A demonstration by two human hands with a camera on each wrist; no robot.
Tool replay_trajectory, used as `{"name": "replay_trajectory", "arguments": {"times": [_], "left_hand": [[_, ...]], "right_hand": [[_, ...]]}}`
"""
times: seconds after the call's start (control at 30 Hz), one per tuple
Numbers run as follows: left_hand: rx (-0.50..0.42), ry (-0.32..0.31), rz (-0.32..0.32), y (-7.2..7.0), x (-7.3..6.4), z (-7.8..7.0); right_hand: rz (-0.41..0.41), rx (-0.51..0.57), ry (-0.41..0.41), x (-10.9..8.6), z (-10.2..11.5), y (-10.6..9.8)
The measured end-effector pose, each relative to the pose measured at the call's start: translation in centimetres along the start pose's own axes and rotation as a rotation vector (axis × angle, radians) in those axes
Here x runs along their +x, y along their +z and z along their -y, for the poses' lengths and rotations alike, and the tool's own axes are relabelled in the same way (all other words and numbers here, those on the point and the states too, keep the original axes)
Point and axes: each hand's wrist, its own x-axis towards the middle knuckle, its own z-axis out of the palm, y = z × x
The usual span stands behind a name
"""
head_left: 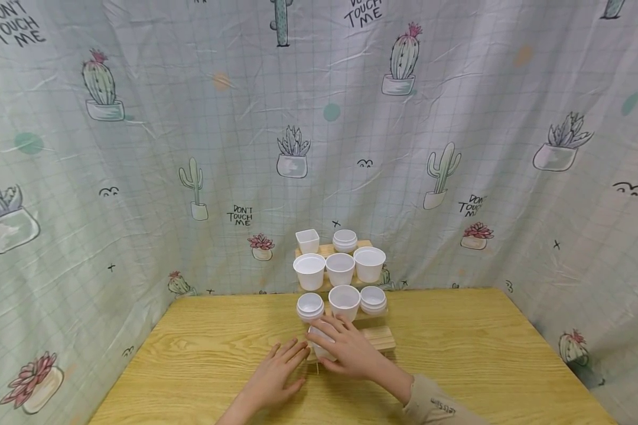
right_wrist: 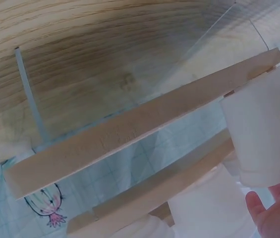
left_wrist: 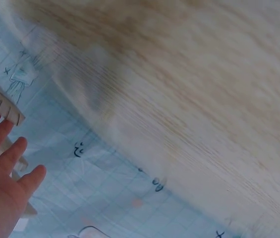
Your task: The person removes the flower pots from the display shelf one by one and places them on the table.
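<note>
Pots (head_left: 369, 264), white and standing mouth upward on a stepped wooden stand (right_wrist: 80, 148), which rests about midway across your counter (head_left: 207, 342). Note how far the work has come: the top step (head_left: 365, 242) bears two, a square one (head_left: 307, 242) at its left end and a round one near its middle; the two middle steps (head_left: 326, 284) bear three each. One more, the low pot (right_wrist: 263, 131), is at the left of the bottom step (head_left: 380, 338) under your right hand (head_left: 351, 351), whose fingers and thumb span it from rim to base in a light grasp. Your left hand (head_left: 276, 375) is free of any load, its fingers spread and fingertips at the left end of that step; whether they press on the wood you cannot tell.

By judgement, most of the filling is done. What seems left is to settle the low pot, with bare wood to its right and at the right end of the top step.

Below, the counter shows yellowish wood grain. Behind and on both sides of you hangs a pale curtain (head_left: 234, 118), gridded and printed with potted cacti and "Don't touch me". Light is even; both wrist views are somewhat blurred.
</note>
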Motion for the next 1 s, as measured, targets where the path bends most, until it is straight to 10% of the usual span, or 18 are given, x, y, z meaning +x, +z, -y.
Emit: {"name": "replay_trajectory", "arguments": {"times": [1.0], "left_hand": [[-0.014,-0.002,-0.016,0.11,-0.28,-0.07]], "right_hand": [[0.032,-0.007,-0.021,-0.47,0.17,0.09]]}}
